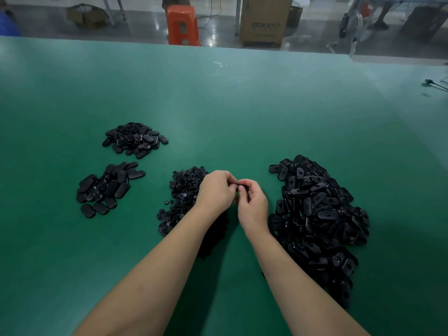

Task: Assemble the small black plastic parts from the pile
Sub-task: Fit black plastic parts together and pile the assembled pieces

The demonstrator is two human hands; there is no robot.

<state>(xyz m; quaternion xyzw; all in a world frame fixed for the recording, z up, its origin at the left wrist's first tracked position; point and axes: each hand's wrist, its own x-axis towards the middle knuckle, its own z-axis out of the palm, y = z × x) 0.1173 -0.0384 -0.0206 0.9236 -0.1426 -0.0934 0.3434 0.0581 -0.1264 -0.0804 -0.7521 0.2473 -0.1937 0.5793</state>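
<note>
Head view: both hands meet above the green worktop [218, 105], approx. centre of frame. The left hand [214, 190] has its fingers curled in toward the right hand [252, 204], and the two touch at the fingertips. A small black part [243, 184] sits pinched between them; the right thumb and forefinger clamp it from the right, the left fingertips grip it from the left. The part's shape cannot be told (mostly hidden by the fingers).

Supply piles on the worktop:
- Large pile of oval black pieces [317, 214], right of the right hand, running toward the near edge alongside the right forearm. Many pieces show a slot or hole in the middle.
- Pile of small round black pieces [184, 190], directly under and left of the left hand, partly covered by the left wrist and forearm.
- Two smaller heaps of oval pieces to the left, well apart from the hands: a near heap [106, 187] and a far heap [134, 139]. Whether these are assembled units cannot be told.

Background, beyond the far worktop edge: an orange plastic stool [183, 25], a cardboard box [264, 20] w/ printed lettering, and a second, open carton [86, 15] on the floor at left. A dark cable [434, 84] lies at the right worktop edge.
</note>
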